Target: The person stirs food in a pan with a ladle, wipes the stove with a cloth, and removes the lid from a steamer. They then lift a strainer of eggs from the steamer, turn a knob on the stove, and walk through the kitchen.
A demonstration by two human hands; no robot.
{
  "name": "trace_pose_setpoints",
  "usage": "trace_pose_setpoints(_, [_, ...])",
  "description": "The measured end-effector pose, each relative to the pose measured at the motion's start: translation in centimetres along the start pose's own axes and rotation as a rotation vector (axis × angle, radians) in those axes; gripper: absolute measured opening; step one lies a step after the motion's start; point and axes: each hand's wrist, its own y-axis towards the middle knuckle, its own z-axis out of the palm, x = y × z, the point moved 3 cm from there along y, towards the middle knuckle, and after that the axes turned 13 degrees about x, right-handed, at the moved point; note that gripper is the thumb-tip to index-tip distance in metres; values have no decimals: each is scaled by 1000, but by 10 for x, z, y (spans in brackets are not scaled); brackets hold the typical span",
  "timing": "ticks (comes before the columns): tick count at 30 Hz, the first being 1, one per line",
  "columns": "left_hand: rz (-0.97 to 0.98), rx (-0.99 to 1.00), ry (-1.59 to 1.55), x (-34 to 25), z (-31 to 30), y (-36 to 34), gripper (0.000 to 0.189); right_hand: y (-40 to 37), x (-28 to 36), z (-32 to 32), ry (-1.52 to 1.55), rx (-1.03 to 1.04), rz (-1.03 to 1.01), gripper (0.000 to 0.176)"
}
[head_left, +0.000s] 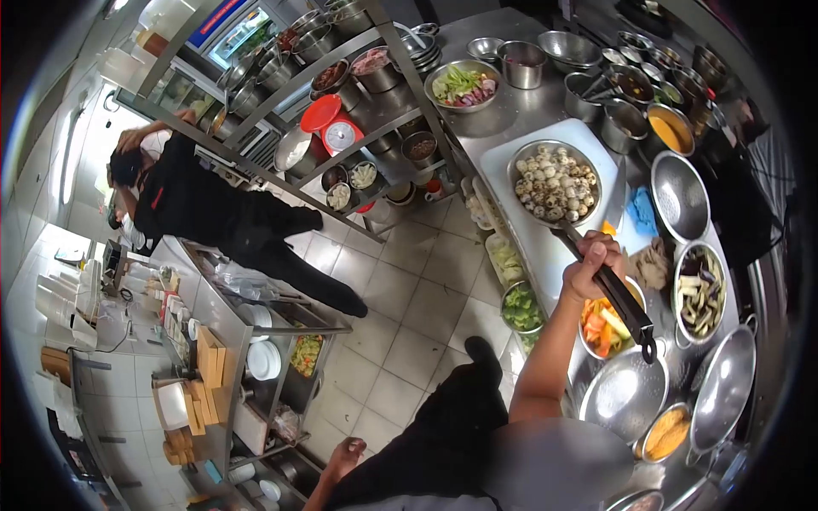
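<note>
My right hand (592, 266) is wrapped round the long black handle of a metal pan (521, 214). Many speckled quail eggs (555, 181) fill the pan, which is over a white cutting board (504, 162) on the steel counter. To the pan's right lie a knife (617, 194) and a crumpled blue cloth (642, 211). Under my right wrist is a bowl of cut orange and red vegetables (607, 328). My left hand (347, 453) hangs low beside my leg, fingers curled, with nothing visible in it.
Bowls of cut eggplant (699, 292), yellow crumbs (667, 433) and orange sauce (670, 129) crowd the counter. Broccoli (521, 307) stands along its edge. A shelf rack (409, 111) holds pots and a red scale (341, 134). Another person (217, 192) in black stands across the tiled floor.
</note>
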Motion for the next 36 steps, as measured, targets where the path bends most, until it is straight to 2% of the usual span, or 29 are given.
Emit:
trace_pose_setpoints(2, [-15, 15, -28, -6, 1, 17, 42, 12, -7, 11, -85, 61, -6, 28])
trace_pose_setpoints(3, [-28, 14, -48, -8, 2, 21, 42, 15, -9, 8, -219, 155, 2, 21])
trace_pose_setpoints(4, [-29, -1, -77, -18, 1, 20, 42, 22, -8, 7, -112, 151, -38, 12])
trace_pose_setpoints(5, [12, -32, -87, -33, 1, 15, 42, 30, -2, 5, -134, 135, -77, 8])
trace_pose_setpoints(6, [41, -71, -107, -39, 4, 6, 43, 52, 27, 15, -167, 157, -43, 9])
trace_pose_setpoints(7, [20, -112, -163, -32, 10, 2, 43, 69, 42, 15, -154, 274, -36, 15])
trace_pose_setpoints(8, [37, -108, -224, -23, 17, 6, 43, 82, 64, 32, -33, 304, -26, 20])
trace_pose_setpoints(10, [51, -176, -364, -5, 30, 8, 44, 96, 93, 82, 413, 422, 22, 26])
trace_pose_setpoints(12, [13, -133, -395, -3, 42, 2, 44, 86, 117, 149, 689, 624, 94, 29])
trace_pose_setpoints(13, [41, -187, -465, -7, 45, -3, 40, 65, 112, 176, 888, 779, 153, 24])
trace_pose_setpoints(14, [37, -247, -542, -17, 45, -13, 40, 35, 121, 207, 1033, 813, 246, 23])
trace_pose_setpoints(15, [144, -360, -700, -27, 41, -24, 38, 0, 141, 229, 1024, 936, 581, 18])
trace_pose_setpoints(17, [381, -599, -925, -56, 30, -58, 36, -63, 200, 269, 1037, 1415, 813, 15])
trace_pose_setpoints(18, [501, -738, -986, -74, 23, -84, 37, -103, 227, 279, 1151, 1619, 830, 20])
trace_pose_setpoints(19, [587, -817, -1095, -91, 22, -110, 37, -132, 267, 281, 1018, 1810, 930, 21])
trace_pose_setpoints(20, [670, -917, -1194, -108, 22, -139, 38, -165, 292, 280, 1006, 2189, 827, 24])
trace_pose_setpoints(21, [753, -1059, -1211, -124, 20, -175, 38, -180, 332, 274, 889, 2505, 623, 33])
trace_pose_setpoints(22, [830, -1199, -1204, -133, 22, -205, 40, -202, 363, 263, 893, 2706, 392, 33])
trace_pose_setpoints(24, [791, -1446, -1247, -125, 39, -239, 40, -253, 401, 231, 1109, 2875, 0, 33])
trace_pose_setpoints(25, [813, -1545, -1220, -120, 49, -250, 40, -264, 422, 221, 1166, 2934, -93, 33])
trace_pose_setpoints(27, [737, -1733, -1320, -102, 87, -254, 39, -279, 449, 194, 1112, 3296, -51, 36])
trace_pose_setpoints(28, [708, -1840, -1389, -92, 102, -259, 39, -285, 465, 185, 1122, 3322, -121, 36])
trace_pose_setpoints(30, [640, -1978, -1415, -81, 132, -275, 39, -284, 505, 161, 1262, 3244, -822, 41])
trace_pose_setpoints(31, [572, -1974, -1436, -80, 150, -284, 34, -264, 532, 146, 1337, 3241, -963, 43])
trace_pose_setpoints(32, [502, -1968, -1454, -73, 163, -291, 30, -268, 546, 132, 1341, 3236, -1019, 43])
trace_pose_setpoints(33, [468, -2093, -1471, -69, 171, -302, 26, -274, 557, 117, 1314, 3232, -1155, 43])
trace_pose_setpoints(34, [471, -2117, -1472, -59, 182, -309, 26, -280, 569, 102, 1283, 3222, -1284, 42])
trace_pose_setpoints(36, [260, -2299, -1245, -40, 212, -333, 26, -290, 594, 68, 1308, 3197, -1387, 42])
